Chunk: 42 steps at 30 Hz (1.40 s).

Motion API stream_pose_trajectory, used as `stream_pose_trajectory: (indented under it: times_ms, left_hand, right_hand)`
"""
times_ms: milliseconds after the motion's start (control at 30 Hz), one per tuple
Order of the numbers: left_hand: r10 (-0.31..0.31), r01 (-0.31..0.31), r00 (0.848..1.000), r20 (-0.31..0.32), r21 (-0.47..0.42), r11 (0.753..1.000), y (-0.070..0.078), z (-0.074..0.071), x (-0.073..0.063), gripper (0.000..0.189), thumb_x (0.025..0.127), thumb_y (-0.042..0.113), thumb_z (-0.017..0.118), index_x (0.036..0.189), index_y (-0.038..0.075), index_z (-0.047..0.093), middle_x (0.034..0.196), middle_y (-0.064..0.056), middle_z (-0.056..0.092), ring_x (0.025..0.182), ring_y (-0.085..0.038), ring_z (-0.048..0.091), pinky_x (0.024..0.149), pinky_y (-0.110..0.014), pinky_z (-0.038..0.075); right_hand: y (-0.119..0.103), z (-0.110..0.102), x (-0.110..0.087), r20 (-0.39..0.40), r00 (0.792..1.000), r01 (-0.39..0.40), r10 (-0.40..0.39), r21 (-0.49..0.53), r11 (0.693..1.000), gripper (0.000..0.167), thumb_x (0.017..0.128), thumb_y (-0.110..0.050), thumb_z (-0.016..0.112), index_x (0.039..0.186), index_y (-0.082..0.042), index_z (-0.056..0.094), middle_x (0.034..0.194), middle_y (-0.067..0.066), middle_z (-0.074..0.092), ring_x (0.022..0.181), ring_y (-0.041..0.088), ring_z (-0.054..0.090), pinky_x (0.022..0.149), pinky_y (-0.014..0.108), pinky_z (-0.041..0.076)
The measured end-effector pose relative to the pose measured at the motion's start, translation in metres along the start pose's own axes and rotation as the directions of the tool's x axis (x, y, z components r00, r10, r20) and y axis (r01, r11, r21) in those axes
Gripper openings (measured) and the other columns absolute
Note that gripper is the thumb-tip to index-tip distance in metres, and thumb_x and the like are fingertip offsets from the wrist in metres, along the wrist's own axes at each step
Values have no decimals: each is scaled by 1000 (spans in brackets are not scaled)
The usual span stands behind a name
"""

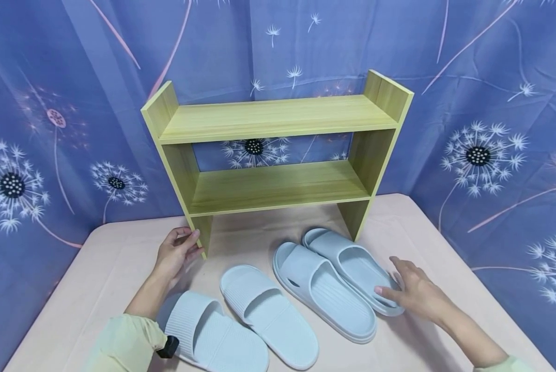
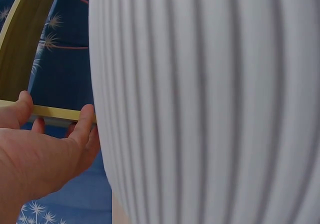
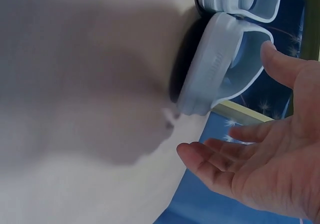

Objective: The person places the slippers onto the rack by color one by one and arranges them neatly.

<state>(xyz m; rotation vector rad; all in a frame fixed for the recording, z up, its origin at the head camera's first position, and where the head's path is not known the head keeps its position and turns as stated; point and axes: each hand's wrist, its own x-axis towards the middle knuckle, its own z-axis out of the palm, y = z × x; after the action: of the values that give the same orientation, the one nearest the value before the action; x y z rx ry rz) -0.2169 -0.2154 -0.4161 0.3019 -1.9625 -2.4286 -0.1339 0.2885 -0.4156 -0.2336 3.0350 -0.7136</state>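
A wooden two-tier shelf [image 1: 278,121] stands at the back. My left hand [image 1: 174,253] grips the lower end of its left side panel [image 2: 55,113], thumb on one face and fingers on the other. My right hand [image 1: 419,289] has its fingers spread beside the outer light-blue slipper [image 1: 359,268] of the right pair, the thumb close over its heel end. In the right wrist view that slipper [image 3: 212,66] sits by the thumb, and the palm holds nothing. Left of it lies its mate [image 1: 338,305].
A second pair of light-blue slippers, a right one [image 1: 278,320] and a left one [image 1: 227,341], lies at the front, partly under my left forearm. A ribbed slipper strap [image 2: 200,104] fills the left wrist view. Blue dandelion-print curtains [image 1: 64,62] surround the pale table [image 1: 115,248].
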Motion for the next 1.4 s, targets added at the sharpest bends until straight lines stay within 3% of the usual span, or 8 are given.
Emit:
stream_pose_trajectory:
  times_ms: [367, 1033, 1233, 1400]
  left_hand:
    - [10, -10, 1000, 7, 22, 1000, -1, 0, 0, 26, 94, 17, 63, 109, 8, 44, 97, 0, 48, 82, -10, 54, 100, -38, 53]
    - [8, -9, 1000, 9, 29, 1000, 0, 0, -1, 25, 95, 17, 62, 110, 8, 43, 100, -1, 48, 82, -11, 55, 101, -39, 53]
    - [9, -9, 1000, -1, 19, 1000, 0, 0, 0, 23, 95, 15, 62, 108, 9, 44, 98, 0, 48, 80, -10, 55, 100, -39, 53]
    - [12, -12, 1000, -6, 22, 1000, -1, 0, 1, 23, 95, 15, 62, 108, 9, 45, 98, -1, 47, 80, -10, 54, 98, -38, 54]
  right_hand:
    - [-6, 8, -3, 35, 999, -19, 19, -3, 1000, 100, 77, -57, 72, 141, 7, 31, 135, 36, 40, 121, 56, 38, 86, 71, 45]
    - [-6, 15, -2, 83, 996, -16, 19, -34, 999, 110, 69, -51, 82, 142, 10, 26, 132, 44, 35, 121, 59, 35, 86, 71, 46]
    - [-6, 15, 0, 105, 994, -28, 31, -29, 999, 109, 69, -50, 81, 139, 14, 27, 131, 48, 33, 123, 62, 30, 92, 74, 40]
    - [-6, 15, 1, 103, 994, -19, 22, -35, 999, 106, 69, -48, 82, 134, 18, 30, 128, 46, 39, 120, 60, 33, 92, 72, 43]
